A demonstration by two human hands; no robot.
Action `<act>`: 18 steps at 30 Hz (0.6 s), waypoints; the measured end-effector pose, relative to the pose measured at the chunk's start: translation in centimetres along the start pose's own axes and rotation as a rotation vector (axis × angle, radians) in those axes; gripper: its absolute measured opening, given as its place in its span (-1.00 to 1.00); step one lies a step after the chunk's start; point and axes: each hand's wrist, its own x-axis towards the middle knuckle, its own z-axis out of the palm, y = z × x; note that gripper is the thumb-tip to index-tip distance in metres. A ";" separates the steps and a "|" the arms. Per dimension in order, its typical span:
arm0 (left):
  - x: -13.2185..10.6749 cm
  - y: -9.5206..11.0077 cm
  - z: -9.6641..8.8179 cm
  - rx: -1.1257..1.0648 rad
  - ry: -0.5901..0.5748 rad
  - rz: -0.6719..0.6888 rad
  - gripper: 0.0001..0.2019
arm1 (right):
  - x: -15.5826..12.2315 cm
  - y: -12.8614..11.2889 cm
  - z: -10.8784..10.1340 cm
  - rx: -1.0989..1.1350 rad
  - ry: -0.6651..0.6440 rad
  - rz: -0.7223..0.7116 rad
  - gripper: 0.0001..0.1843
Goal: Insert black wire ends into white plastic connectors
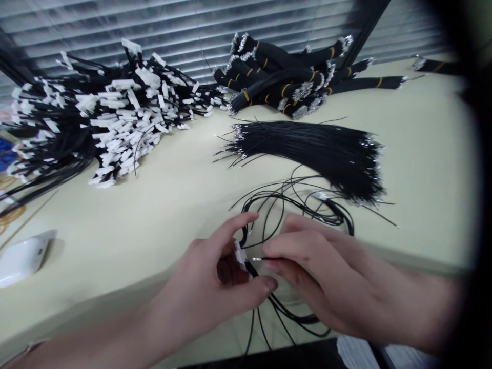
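Observation:
In my left hand is a white connector with several black wires running out of it and hanging past the front of the table. The thumb lies against these wires, while the index finger is raised. Close on the right, my right hand pinches a single black wire between thumb and index finger. Its bare metal terminal points left at the connector, with a small gap visible between them. More thin black wires loop on the table behind both hands, near another small white connector.
A loose bundle of black wires lies behind my hands. Banded black wire bundles are stacked at the back. Many wires with white connectors are heaped at the left. A white case sits at the left front. Blinds hang behind.

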 end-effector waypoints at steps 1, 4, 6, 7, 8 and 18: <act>0.0 -0.1 0.0 0.012 -0.003 -0.001 -0.35 | 0.1 0.1 0.0 -0.009 -0.006 -0.004 -0.78; 0.0 -0.1 0.0 0.028 -0.001 0.006 -0.34 | 0.3 0.4 0.0 0.007 -0.013 -0.032 -0.81; 0.0 -0.1 0.0 0.029 0.000 0.008 -0.34 | 0.4 0.6 0.1 0.040 0.001 0.009 -0.84; 0.0 -0.1 -0.1 0.029 -0.001 0.009 -0.34 | 0.5 0.6 0.2 0.046 0.015 0.025 -0.84; 0.1 -0.1 -0.1 0.029 -0.004 0.009 -0.34 | 0.5 0.7 0.3 0.039 0.029 0.028 -0.84; 0.1 -0.2 0.0 0.032 -0.011 0.011 -0.34 | 0.4 0.8 0.3 -0.128 0.023 -0.104 -0.74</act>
